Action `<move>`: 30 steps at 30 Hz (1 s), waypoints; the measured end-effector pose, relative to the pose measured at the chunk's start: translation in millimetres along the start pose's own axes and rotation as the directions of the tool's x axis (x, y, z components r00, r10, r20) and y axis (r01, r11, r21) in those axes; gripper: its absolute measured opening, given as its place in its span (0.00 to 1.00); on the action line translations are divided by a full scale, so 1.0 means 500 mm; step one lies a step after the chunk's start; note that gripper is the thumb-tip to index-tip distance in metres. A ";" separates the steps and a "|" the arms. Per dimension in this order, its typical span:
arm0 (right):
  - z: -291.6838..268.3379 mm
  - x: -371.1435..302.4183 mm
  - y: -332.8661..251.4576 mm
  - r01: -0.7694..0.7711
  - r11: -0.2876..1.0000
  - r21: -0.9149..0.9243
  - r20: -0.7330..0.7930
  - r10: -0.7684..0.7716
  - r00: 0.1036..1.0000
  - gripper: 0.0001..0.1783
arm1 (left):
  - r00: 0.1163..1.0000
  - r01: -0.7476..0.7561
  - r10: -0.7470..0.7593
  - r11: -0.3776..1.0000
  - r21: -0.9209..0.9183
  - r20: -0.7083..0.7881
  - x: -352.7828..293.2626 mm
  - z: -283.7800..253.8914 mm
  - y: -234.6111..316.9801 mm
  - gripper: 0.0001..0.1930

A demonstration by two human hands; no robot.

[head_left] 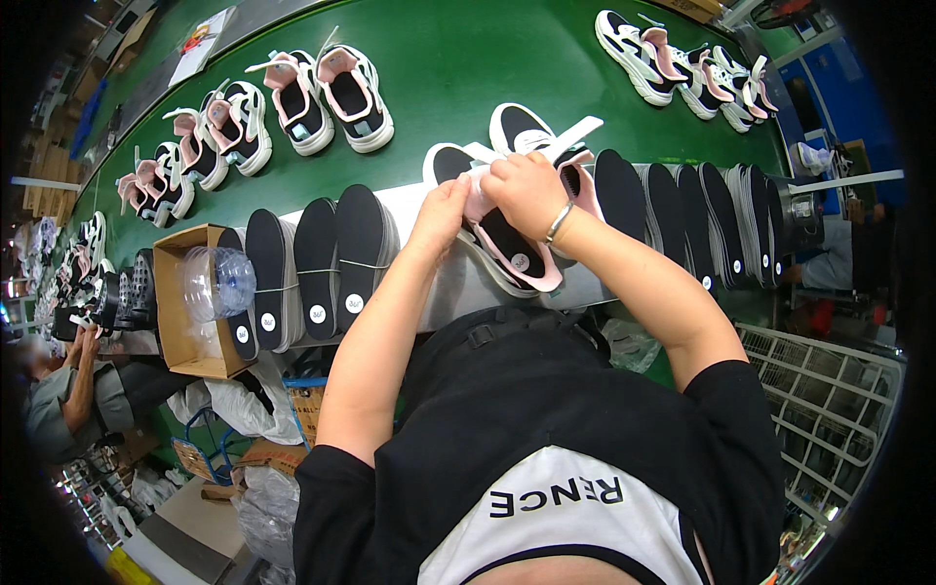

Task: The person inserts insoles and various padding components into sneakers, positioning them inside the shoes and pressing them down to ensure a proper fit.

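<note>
A black, white and pink sneaker (pixel 447 161) lies in front of me, toe pointing away. A dark insole with a round white sticker shows inside its heel. My left hand (pixel 441 216) grips the left side of its opening, thumb and fingers pressed together. My right hand (pixel 526 197) is closed on the sneaker's pink tongue area, its fingertips close to my left hand's; what exactly they pinch is partly hidden. A matching sneaker (pixel 519 129) stands just behind and to the right, partly covered by my right hand, with a white strap sticking out of it.
Bundled black insoles (pixel 366 244) stand left of the shoes, more insole stacks (pixel 663 210) to the right. A cardboard box (pixel 200 363) holds a clear plastic bottle. Finished-looking sneakers (pixel 356 102) line the green table (pixel 468 58). A co-worker (pixel 73 395) sits far left; a wire rack (pixel 829 400) stands right.
</note>
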State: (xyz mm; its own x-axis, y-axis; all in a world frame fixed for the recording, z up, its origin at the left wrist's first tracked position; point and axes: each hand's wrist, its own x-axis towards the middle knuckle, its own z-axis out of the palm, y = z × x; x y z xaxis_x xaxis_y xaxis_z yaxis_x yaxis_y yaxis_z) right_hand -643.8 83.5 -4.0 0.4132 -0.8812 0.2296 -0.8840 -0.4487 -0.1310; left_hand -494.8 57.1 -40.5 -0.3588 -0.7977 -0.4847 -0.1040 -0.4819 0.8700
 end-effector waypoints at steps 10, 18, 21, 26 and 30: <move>-0.106 -0.059 0.009 -0.375 0.228 0.899 0.247 0.445 0.861 0.08 | 0.388 -0.490 0.922 0.204 0.847 0.002 -0.078 0.044 0.089 0.13; -0.149 -0.155 -0.046 -0.416 0.500 0.760 0.113 0.528 0.842 0.12 | 0.889 -0.456 0.424 0.853 0.252 0.173 -0.185 0.067 0.063 0.07; -0.138 -0.214 0.026 -0.640 0.495 0.588 0.057 0.764 0.643 0.13 | 0.879 -0.465 0.474 0.823 0.326 0.059 -0.192 0.009 0.097 0.05; 0.014 -0.411 0.104 -0.754 0.656 -0.002 0.112 0.750 0.652 0.30 | 0.373 -0.096 0.851 0.431 0.897 -0.369 -0.207 -0.215 0.170 0.08; 0.008 -0.349 0.075 -0.794 0.591 -0.145 0.134 0.806 0.576 0.30 | 0.299 0.791 0.687 0.210 0.575 -0.662 -0.331 -0.406 0.151 0.19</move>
State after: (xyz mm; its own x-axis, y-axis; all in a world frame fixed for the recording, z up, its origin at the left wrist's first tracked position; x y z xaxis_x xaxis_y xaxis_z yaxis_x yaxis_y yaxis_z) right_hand -748.1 219.7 -53.0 -0.4457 -0.8893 -0.1029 -0.8820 0.4559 -0.1197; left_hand -255.1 79.0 87.4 0.4356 -0.8098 0.3931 -0.8389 -0.5235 -0.1489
